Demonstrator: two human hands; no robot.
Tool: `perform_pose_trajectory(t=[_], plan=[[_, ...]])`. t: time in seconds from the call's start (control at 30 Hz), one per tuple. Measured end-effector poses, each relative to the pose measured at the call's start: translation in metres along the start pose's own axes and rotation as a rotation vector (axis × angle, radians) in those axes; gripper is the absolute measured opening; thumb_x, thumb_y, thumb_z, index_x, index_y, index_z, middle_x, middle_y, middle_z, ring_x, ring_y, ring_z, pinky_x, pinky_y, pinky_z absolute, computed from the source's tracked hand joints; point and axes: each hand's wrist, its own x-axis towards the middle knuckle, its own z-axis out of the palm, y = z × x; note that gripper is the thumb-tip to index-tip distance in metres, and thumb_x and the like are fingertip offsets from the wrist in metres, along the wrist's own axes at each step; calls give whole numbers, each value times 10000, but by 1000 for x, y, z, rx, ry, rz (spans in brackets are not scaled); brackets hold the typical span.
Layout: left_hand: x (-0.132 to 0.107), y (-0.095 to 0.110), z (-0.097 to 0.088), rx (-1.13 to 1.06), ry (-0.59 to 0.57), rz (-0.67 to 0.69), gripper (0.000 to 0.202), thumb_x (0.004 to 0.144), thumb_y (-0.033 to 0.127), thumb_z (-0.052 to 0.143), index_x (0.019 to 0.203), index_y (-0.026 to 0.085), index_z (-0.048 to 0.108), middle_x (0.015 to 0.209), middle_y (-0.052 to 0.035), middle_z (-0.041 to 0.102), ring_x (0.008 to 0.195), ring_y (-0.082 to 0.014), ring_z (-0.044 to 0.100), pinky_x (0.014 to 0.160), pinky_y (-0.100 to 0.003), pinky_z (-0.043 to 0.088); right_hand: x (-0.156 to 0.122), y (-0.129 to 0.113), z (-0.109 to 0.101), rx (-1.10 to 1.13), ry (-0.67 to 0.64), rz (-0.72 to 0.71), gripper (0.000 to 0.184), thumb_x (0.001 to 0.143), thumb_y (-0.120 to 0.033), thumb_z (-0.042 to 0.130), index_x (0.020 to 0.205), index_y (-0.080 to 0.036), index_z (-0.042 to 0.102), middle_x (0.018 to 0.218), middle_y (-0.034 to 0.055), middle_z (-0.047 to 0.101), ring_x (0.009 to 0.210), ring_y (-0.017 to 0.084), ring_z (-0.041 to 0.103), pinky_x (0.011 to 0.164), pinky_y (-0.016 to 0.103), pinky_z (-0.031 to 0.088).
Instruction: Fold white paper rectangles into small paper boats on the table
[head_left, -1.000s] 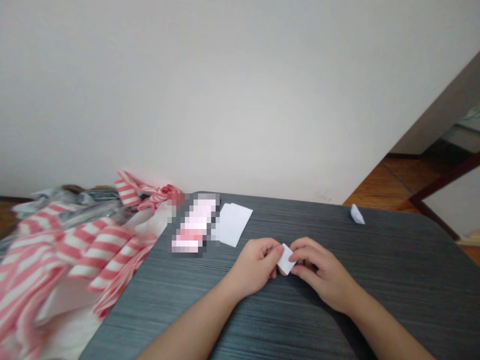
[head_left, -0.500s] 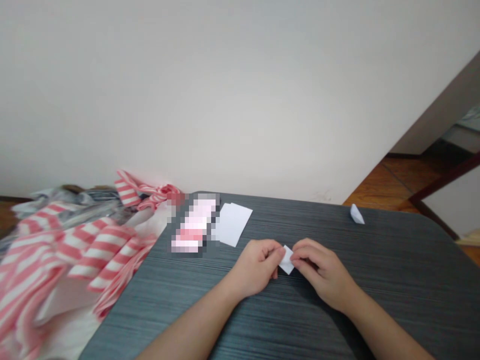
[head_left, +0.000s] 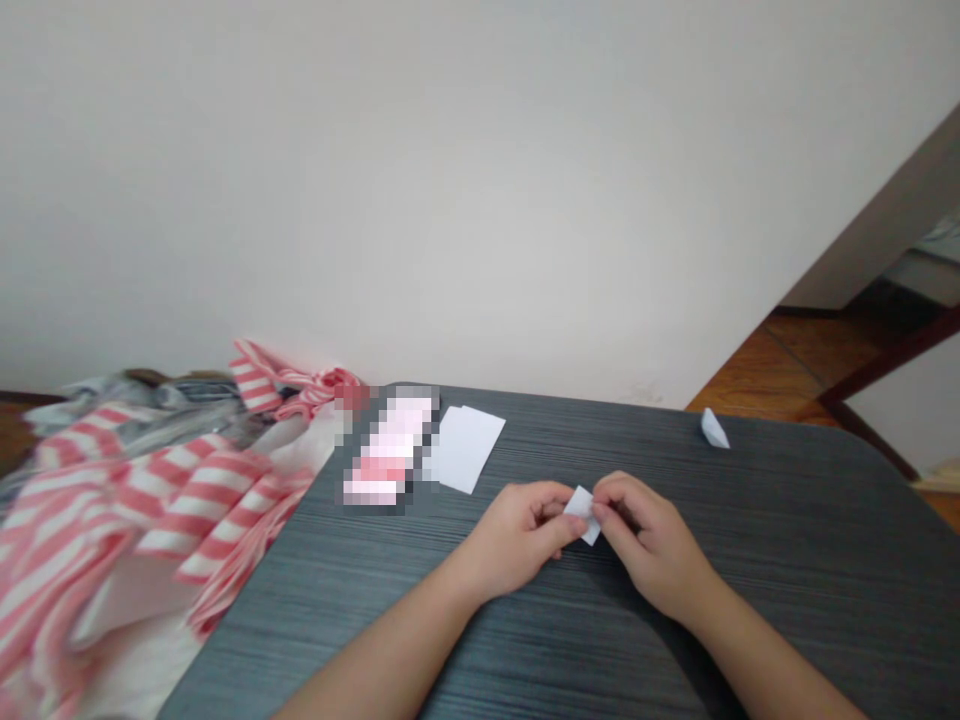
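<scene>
Between my two hands, just above the dark table (head_left: 420,640), is a small folded piece of white paper (head_left: 580,499). My left hand (head_left: 521,540) pinches its left side, the thumb lying across the face of the paper. On the other side, my right hand (head_left: 643,535) grips the right edge between thumb and curled fingers. Parts of the paper are hidden behind the fingertips. Farther back on the right stands a small folded white paper shape (head_left: 714,429), pointed at the top. Flat white sheets of paper (head_left: 471,450) lie beyond my left hand.
A blurred-out pink and white object (head_left: 394,445) lies left of the sheets. Red-and-white striped cloth (head_left: 202,500) is heaped beside the table's left edge. A pale wall (head_left: 480,200) rises behind the table, with wooden floor (head_left: 802,360) at the right.
The small paper has shifted slightly right and turned. My left thumb has slid right, farther over its face, and my right fingers have shifted a little. The other things stay put.
</scene>
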Motion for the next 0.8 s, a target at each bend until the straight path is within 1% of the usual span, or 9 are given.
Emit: perform_pose_trajectory(t=[0.13, 0.2, 0.37, 0.6, 0.73, 0.8], plan=[[0, -1, 1, -15, -5, -1, 228, 838, 315, 634, 976, 140, 680, 729, -1, 601, 632, -103, 494, 575, -205, 374, 0, 0, 0, 3, 4, 4, 118, 931, -175, 491, 833, -212, 546, 778, 27, 592, 699, 172, 559, 669, 298, 439], [0, -2, 1, 10, -5, -3, 217, 842, 315, 629, 962, 142, 684, 736, -4, 605, 639, -106, 497, 577, -206, 375, 0, -1, 0, 7, 2, 10, 129, 930, -177, 491, 817, -212, 542, 775, 26, 592, 695, 171, 557, 670, 297, 438], [0, -2, 0, 64, 0, -2, 194, 883, 307, 565, 885, 144, 670, 709, 6, 590, 601, -100, 514, 568, -207, 389, 0, -3, 1, 13, -1, 18, 146, 925, -166, 495, 793, -207, 541, 765, 23, 588, 692, 167, 554, 668, 289, 430], [1, -4, 0, 86, 36, -16, 210, 890, 334, 561, 886, 146, 656, 652, 27, 568, 568, -95, 524, 542, -197, 387, -1, 0, 2, 33, -1, 22, 128, 928, -167, 499, 818, -205, 551, 773, 22, 590, 698, 166, 555, 669, 283, 425], [1, -5, 1, 64, 61, -26, 234, 875, 366, 585, 919, 149, 660, 682, 20, 602, 565, -96, 542, 537, -196, 405, -2, 1, 2, 42, 25, 0, 120, 932, -166, 502, 831, -207, 552, 775, 20, 579, 697, 166, 547, 663, 283, 418], [1, -5, 1, 60, 78, -44, 256, 865, 390, 598, 915, 149, 664, 668, 18, 607, 560, -99, 549, 527, -195, 403, -2, 1, 1, 42, 39, -5, 118, 931, -162, 505, 834, -208, 554, 771, 16, 572, 688, 164, 542, 656, 283, 414]])
